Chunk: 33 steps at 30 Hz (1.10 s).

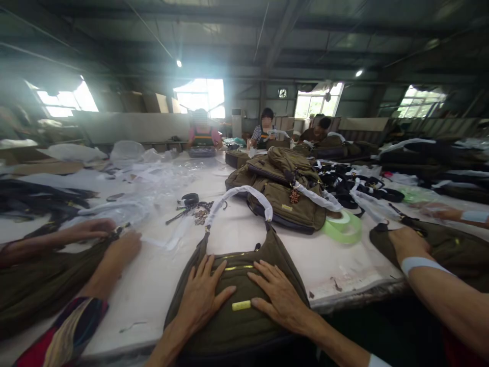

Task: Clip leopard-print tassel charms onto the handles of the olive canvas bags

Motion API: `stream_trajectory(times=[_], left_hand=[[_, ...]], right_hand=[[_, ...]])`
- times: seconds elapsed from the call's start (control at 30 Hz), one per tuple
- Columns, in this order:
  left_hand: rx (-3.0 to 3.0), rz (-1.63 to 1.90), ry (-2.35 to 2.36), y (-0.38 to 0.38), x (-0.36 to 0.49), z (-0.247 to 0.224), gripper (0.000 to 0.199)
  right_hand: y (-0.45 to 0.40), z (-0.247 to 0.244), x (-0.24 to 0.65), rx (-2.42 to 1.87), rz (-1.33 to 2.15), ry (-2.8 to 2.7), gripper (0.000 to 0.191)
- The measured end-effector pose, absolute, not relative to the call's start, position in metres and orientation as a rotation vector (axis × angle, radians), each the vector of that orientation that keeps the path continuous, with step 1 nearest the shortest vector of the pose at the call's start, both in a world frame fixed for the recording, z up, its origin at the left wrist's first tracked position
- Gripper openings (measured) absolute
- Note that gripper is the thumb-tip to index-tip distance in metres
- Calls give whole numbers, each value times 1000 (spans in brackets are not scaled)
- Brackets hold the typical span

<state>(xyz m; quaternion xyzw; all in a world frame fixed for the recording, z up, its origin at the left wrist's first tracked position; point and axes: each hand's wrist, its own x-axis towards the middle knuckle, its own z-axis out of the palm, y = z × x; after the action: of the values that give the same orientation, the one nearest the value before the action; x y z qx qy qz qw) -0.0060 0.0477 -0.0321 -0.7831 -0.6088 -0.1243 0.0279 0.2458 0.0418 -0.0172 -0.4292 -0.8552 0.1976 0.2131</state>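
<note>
An olive-green handbag point(217, 331) lies flat at the table's near edge, its strap point(244, 190) wrapped in white material and arched away from me. My left hand point(202, 293) rests on the bag's left front, fingers spread. On the right front lies my right hand point(278, 293), fingers also stretched out. Between my hands are a gold zipper point(239, 267) and a small yellow-gold plate point(241, 305); my right thumb is close to the plate. Neither hand grips anything.
Several olive bags point(282, 188) are piled beyond mine, beside a roll of pale green tape point(346, 228). Dark charms and chains point(200, 213) lie left of the strap. Co-workers' hands point(124, 250) at left and a co-worker's hand point(410, 244) at right handle other bags. Plastic wrap point(153, 178) covers the left back.
</note>
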Motion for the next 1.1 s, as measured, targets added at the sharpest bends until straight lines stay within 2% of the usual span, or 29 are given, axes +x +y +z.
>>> stream_trajectory(times=[0.17,0.23,0.33,0.4,0.5,0.67,0.7,0.73,0.9,1.0,1.1], left_hand=[[-2512,-387,-1872,43,-5,-22,57],[-2546,-407,-1865,36,-12,-21,55],[-2633,-412,-1880,24,-27,-18,52],[-2663,-424,-1929,22,-29,-10,50],[-2680,-687,-1942,39,-2,8,46],[-2858,-1632,-2115,108,95,21,58],[-2955,-1879,-2164,120,112,19,54],[-2993,-1982,-2149,129,125,16,49],[-2933,-2291,-2100,147,151,-8,44],[-2864,-2504,-2048,148,150,-20,39],[-2825,-2571,-2113,150,149,-26,38]], right_hand=[[99,4,274,-1371,673,-1683,43],[117,4,282,-1420,1001,-1461,42],[121,-9,285,-1264,1560,-1240,37],[114,-17,283,-1131,1702,-1133,34],[103,-22,277,-993,1715,-1023,40],[101,-20,277,-953,1678,-1083,43],[103,-19,280,-985,1651,-1130,43],[106,-17,284,-1035,1602,-1169,42],[136,-2,297,-1241,1272,-1131,43],[167,9,290,-1223,1336,-1159,40],[199,14,281,-1228,1416,-1125,42]])
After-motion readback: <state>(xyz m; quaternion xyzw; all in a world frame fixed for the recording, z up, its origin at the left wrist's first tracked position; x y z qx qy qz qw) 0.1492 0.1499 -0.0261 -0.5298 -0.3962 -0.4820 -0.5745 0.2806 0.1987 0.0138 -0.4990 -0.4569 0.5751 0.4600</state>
